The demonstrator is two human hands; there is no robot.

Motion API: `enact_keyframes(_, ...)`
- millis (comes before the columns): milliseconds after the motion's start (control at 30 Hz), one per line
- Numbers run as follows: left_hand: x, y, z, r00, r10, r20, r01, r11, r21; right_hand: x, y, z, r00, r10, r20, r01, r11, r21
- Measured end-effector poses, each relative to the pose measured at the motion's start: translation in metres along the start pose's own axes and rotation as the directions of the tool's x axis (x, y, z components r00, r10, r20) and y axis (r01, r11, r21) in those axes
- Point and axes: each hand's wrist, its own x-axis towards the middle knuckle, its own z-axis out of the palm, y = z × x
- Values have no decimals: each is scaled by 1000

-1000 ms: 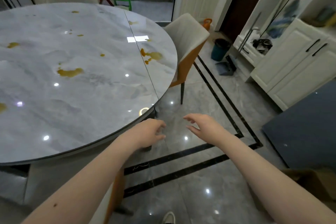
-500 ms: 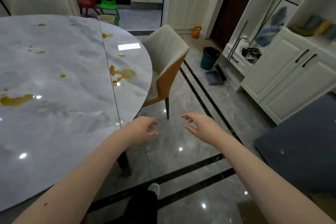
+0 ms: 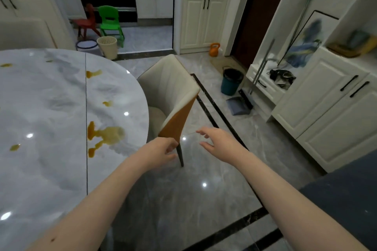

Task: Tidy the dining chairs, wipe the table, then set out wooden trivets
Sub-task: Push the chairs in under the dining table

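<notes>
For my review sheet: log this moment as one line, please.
phase: tidying chairs | left hand: open, near dining chair, contact unclear | right hand: open, reaching | table: stains, unwiped | trivets: not visible

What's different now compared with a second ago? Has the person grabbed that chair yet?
Not yet. The person has walked along the table toward the cream and orange dining chair, which now shows much nearer. Both hands have come up close to its back: the left hand beside its lower corner, the right hand spread open in the air. Neither grips anything. The yellow spills remain unwiped, and the chair stays put.
</notes>
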Motion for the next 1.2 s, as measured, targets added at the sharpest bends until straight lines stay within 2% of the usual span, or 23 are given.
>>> enact_keyframes(100, 43, 4, -10, 999, -34, -22, 34, 999, 10, 40, 27, -11, 1000, -26, 0, 26, 1000, -2)
enact_keyframes(333, 162, 39, -23, 977, -182, -114, 174, 982, -69, 150, 111, -56, 977, -183, 107, 186, 982, -17)
enact_keyframes(467, 214, 68, -35, 941, -302, -154, 285, 950, -124, 212, 155, -87, 929, -302, 216, 325, 942, -79)
enact_keyframes(600, 250, 80, -40, 902, -390, -187, 362, 917, -165, 265, 169, -103, 876, -408, 256, 442, 892, -95)
enact_keyframes(900, 348, 45, -57, 788, -559, -259, 524, 829, -197, 410, 171, -104, 686, -628, 368, 702, 704, -110)
enact_keyframes(967, 368, 37, -65, 772, -595, -225, 560, 803, -202, 440, 166, -106, 645, -643, 413, 738, 665, -117)
enact_keyframes(1100, 396, 32, -74, 726, -673, -142, 626, 732, -270, 488, 160, -104, 525, -701, 483, 839, 521, -156)
enact_keyframes(1200, 408, 30, -77, 678, -728, -102, 675, 672, -306, 522, 148, -102, 398, -744, 537, 910, 395, -127)
